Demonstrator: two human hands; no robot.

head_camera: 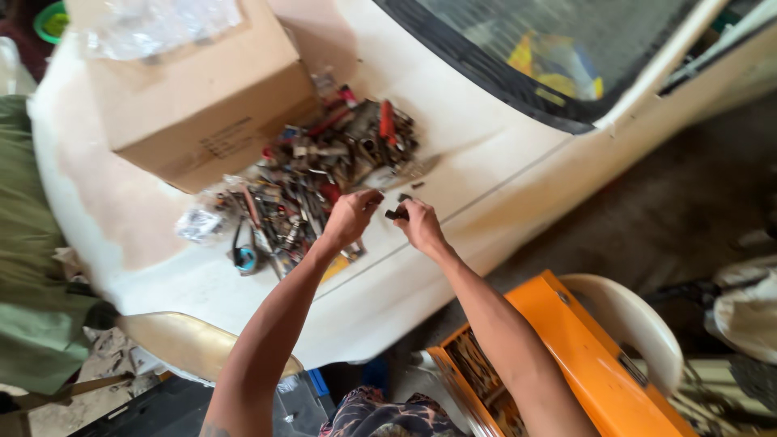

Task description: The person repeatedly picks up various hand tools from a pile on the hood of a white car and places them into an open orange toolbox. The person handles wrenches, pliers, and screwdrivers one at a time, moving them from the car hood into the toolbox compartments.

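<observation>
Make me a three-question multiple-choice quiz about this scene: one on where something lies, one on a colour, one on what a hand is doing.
1. Where does the pile of small tools and metal parts lie?
A. on the white car hood
B. inside the orange toolbox
C. on the floor

2. What colour is the open toolbox beside the car?
A. blue
B. orange
C. grey

3. What is the right hand doing?
A. resting flat on the cardboard box
B. hanging empty at the person's side
C. pinching a small dark part in its fingertips

Answers:
1 A: the heap sits on the white hood, next to the cardboard box.
2 B: its lid and sides are bright orange.
3 C: a small dark part shows between its fingertips, close to the left hand.
</observation>
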